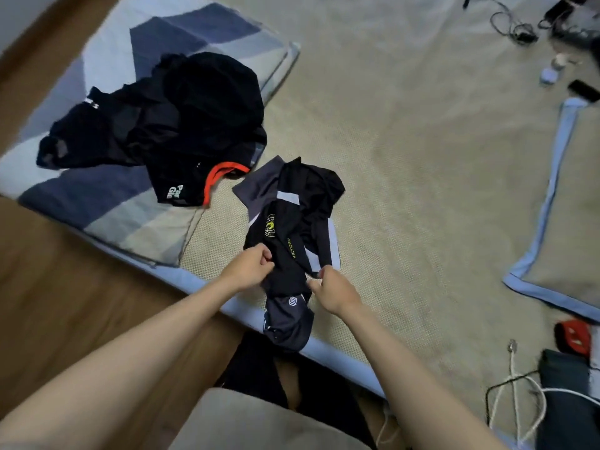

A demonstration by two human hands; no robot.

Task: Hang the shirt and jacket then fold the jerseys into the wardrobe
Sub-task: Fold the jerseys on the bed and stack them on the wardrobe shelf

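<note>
a woven beige mat with a pale blue fabric border (406, 157) covers most of the floor ahead; bare brown wooden flooring (48, 287) shows along its near left side; on the mat's left part lies a blanket of blue, grey and white blocks (97, 196); a heap of dark garments (181, 125) sits on that blanket, the nearest piece a black jersey with an orange-red collar and white lettering (194, 186), its collar reaching the blanket's edge; just beside it, on the bare mat, lies a crumpled black and grey jersey with white panels, a yellow badge and yellow lettering (292, 216), its lower end hanging over the mat's near blue border; the left hand (250, 267) has its fingers curled round a fold of this jersey at its left edge; the right hand (334, 290) pinches the cloth at the right side, fingers bent closed on it; the two hands are near each other with a strip of black fabric between them; far right, a second beige mat with a blue border (552, 206) lies apart; black cables (509, 24) tangle at the top right; a white cable (519, 394) loops at the lower right beside a dark folded item (565, 391), with a red object (573, 339) just above.
</note>
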